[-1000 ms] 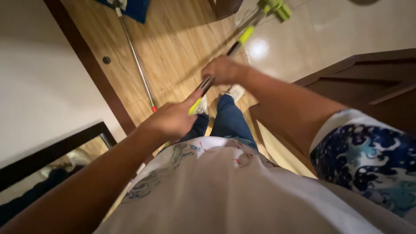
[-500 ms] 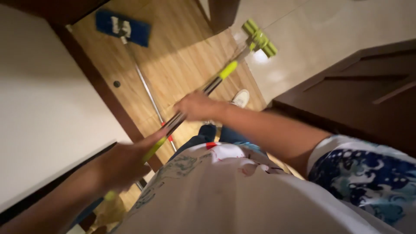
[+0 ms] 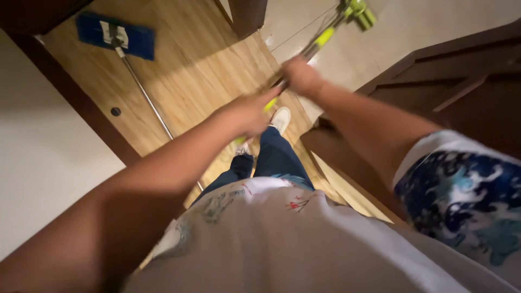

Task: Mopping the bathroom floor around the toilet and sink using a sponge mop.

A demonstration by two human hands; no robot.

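I hold a long mop with a metal and lime-green handle [image 3: 320,40] in both hands. My left hand [image 3: 248,113] grips the near end of the handle. Farther along the shaft, my right hand [image 3: 300,76] is closed around it. The green mop head [image 3: 359,12] rests on the pale tiled floor at the top of the view. My feet in white shoes [image 3: 280,118] stand on the wooden floor below the handle.
A second mop with a blue flat head [image 3: 115,36] and a thin metal pole [image 3: 146,100] lies on the wooden floor at the left. A dark wooden door [image 3: 461,81] stands at the right. A white wall [image 3: 43,157] with dark trim runs along the left.
Both hands have pushed the mop forward, away from my body. The green head has slid farther out over the tiles toward the top right.
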